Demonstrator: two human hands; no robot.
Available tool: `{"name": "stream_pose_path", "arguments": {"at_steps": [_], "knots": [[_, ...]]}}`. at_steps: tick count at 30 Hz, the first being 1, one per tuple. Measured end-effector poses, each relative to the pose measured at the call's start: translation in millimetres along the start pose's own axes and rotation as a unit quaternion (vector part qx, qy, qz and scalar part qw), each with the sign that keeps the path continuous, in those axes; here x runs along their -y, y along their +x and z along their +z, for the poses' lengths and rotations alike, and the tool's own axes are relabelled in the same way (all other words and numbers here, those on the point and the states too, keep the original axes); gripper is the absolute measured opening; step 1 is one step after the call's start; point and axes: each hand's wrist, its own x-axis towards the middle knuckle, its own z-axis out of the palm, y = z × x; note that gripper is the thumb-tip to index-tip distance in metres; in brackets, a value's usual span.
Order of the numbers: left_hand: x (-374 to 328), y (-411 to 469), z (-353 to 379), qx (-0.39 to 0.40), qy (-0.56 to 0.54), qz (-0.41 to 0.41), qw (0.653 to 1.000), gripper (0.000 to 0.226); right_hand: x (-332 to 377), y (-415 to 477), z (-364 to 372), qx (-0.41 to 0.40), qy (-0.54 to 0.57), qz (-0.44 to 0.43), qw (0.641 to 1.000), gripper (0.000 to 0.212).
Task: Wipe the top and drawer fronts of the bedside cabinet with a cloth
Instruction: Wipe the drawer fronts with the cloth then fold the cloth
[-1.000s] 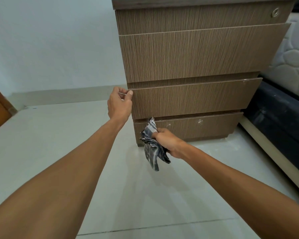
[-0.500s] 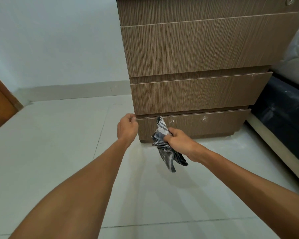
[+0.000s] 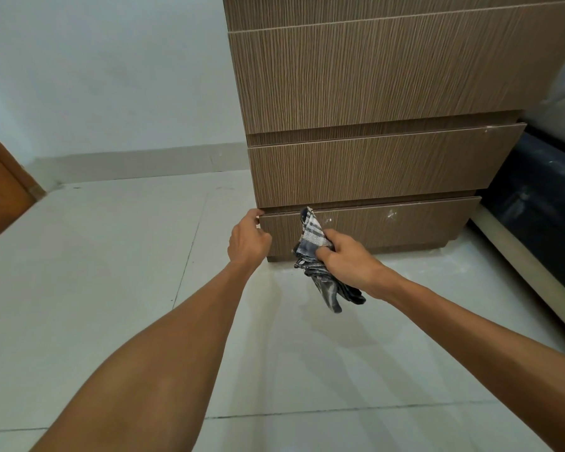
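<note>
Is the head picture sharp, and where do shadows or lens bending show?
Head view: mostly sharp and evenly lit, with no strong glare; soft arm shadows fall on the floor below the cloth; the wide lens splays the cabinet edges outward; the bed at right is dark.

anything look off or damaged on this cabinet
Yes: the bottom drawer front carries white specks and scuffs, clearest right of the cloth, and the middle drawer front has a chipped-looking white mark at its top right corner.
</note>
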Motion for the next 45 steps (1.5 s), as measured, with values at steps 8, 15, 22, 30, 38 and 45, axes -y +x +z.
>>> {"name": "stream_pose_path", "arguments": {"at_steps": [8, 15, 22, 30, 38, 45], "knots": [[2, -8, -5, -0.009, -0.008, 0.001, 1.0, 0.04, 10, -4, 0, -0.03, -0.046, -0.056, 0.997, 0.02], [7, -22, -7, -0.027, -0.02, 0.008, 0.999, 0.031, 33, -1, -2, -0.122, -0.131, -0.185, 0.966, 0.035], [7, -29, -9, -0.007, -0.098, -0.025, 0.995, 0.021, 38, 27, 40, -0.113, -0.395, -0.254, 0.876, 0.055], [14, -22, -15, 0.014, -0.057, 0.019, 0.998, 0.042, 10, 58, 47, -0.116, -0.448, -0.191, 0.866, 0.047], [8, -24, -11, -0.009, -0.056, 0.027, 0.998, 0.016, -43, 40, -24, -0.16, -0.473, -0.15, 0.853, 0.042], [7, -25, -8, -0.029, -0.049, 0.005, 0.998, 0.008, -90, 26, -84, -0.181, -0.482, -0.113, 0.85, 0.039]]}}
